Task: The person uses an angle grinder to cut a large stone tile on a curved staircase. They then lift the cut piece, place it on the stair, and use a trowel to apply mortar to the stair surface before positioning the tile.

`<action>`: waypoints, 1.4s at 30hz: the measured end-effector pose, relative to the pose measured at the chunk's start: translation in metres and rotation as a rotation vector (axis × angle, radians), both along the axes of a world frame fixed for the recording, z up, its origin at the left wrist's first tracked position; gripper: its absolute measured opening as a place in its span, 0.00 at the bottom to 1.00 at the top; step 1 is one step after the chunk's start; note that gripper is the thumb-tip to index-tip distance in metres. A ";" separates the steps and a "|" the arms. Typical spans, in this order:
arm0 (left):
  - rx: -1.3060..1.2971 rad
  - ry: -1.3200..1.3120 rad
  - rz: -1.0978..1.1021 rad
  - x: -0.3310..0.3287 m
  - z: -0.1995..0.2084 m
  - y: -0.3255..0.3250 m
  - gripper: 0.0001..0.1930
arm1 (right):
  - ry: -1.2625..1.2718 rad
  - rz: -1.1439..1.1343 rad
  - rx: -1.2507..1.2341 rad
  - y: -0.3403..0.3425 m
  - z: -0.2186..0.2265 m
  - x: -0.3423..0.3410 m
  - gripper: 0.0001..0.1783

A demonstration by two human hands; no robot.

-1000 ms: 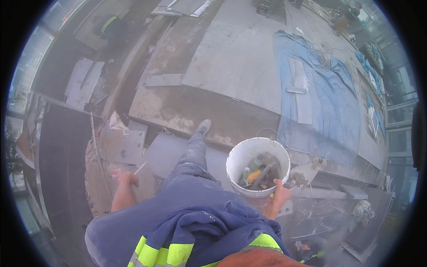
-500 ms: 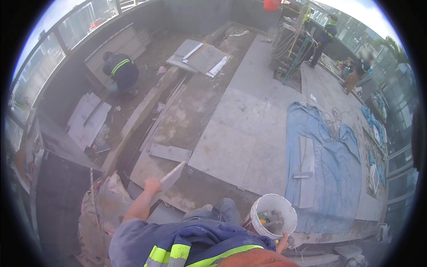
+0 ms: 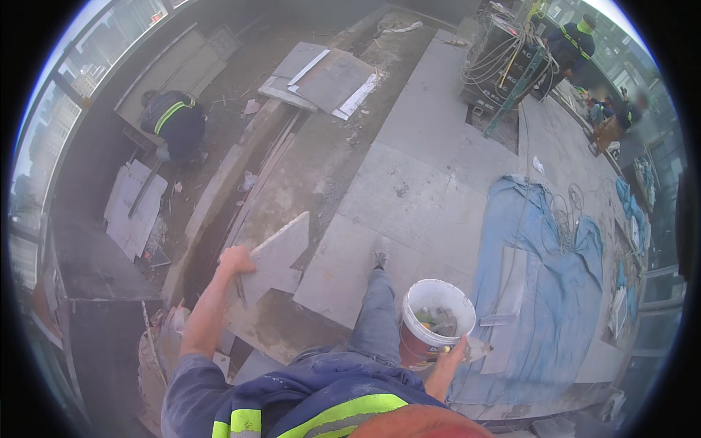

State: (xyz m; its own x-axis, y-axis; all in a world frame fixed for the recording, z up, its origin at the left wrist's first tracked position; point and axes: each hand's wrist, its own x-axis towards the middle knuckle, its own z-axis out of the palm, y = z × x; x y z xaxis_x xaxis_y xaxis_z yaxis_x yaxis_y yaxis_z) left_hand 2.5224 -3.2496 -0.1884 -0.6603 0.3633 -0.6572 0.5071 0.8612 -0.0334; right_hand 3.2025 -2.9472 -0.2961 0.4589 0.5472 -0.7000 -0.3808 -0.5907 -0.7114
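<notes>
My left hand point(image 3: 236, 260) is closed round the near end of a grey tile piece point(image 3: 276, 259), a flat slab with a pale edge and a notched corner, tilted above the ground. At my right side, my right hand point(image 3: 454, 358) grips the rim of a white and dark-red bucket point(image 3: 437, 310). Several tools, one with a green part, sit inside the bucket; their kinds are hard to make out. Something yellow and a pale, trowel-like blade point(image 3: 478, 349) show beside the right fingers; whether that hand also holds them, I cannot tell.
Large grey slabs point(image 3: 394, 182) pave the middle. A crumpled blue tarp point(image 3: 551, 292) with a board lies right. Stacked boards point(image 3: 321, 80) lie ahead beside a long trench point(image 3: 248, 182). One person point(image 3: 175, 124) crouches far left; others are beyond a cable-draped stack point(image 3: 496, 66).
I have stepped forward, one foot now on the slabs. The tile piece has swung to show more of its face. The bucket has moved ahead with my right hand.
</notes>
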 end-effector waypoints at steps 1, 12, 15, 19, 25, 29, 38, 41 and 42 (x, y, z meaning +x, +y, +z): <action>-0.120 0.009 -0.015 -0.021 0.010 0.011 0.31 | 0.021 -0.007 -0.058 0.010 0.016 -0.040 0.48; -0.423 -0.114 0.233 -0.110 -0.002 0.156 0.34 | 0.074 0.502 0.398 0.323 -0.009 -0.225 0.46; -0.444 -0.155 0.342 -0.144 -0.016 0.183 0.31 | 0.037 0.622 0.441 0.414 -0.009 -0.298 0.49; -0.350 -0.291 0.411 -0.200 -0.075 0.196 0.29 | -0.268 0.713 0.271 0.511 0.008 -0.427 0.40; -0.277 -0.286 0.214 -0.425 -0.163 0.343 0.29 | -0.899 0.868 0.250 0.632 0.031 -0.654 0.35; -0.378 -0.285 0.108 -0.570 -0.173 0.551 0.25 | -1.133 1.059 0.008 0.748 0.078 -0.766 0.32; -0.194 0.000 0.037 -0.942 -0.117 0.930 0.23 | -0.894 1.024 0.079 0.993 0.008 -1.007 0.31; -0.104 0.069 0.059 -1.027 -0.131 1.054 0.23 | -0.870 1.086 0.026 1.127 0.008 -1.125 0.29; -0.123 0.058 0.095 -1.035 -0.131 1.077 0.23 | -0.856 1.084 0.007 1.154 -0.001 -1.139 0.30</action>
State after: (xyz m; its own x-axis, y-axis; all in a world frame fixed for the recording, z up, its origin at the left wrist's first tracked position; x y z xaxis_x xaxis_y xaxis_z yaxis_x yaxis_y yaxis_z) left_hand 1.4878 -2.1722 -0.3199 -0.7262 0.2163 -0.6526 0.4177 0.8927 -0.1689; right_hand 2.0637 -1.7929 -0.2970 0.0873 0.9060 -0.4141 0.8158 -0.3036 -0.4923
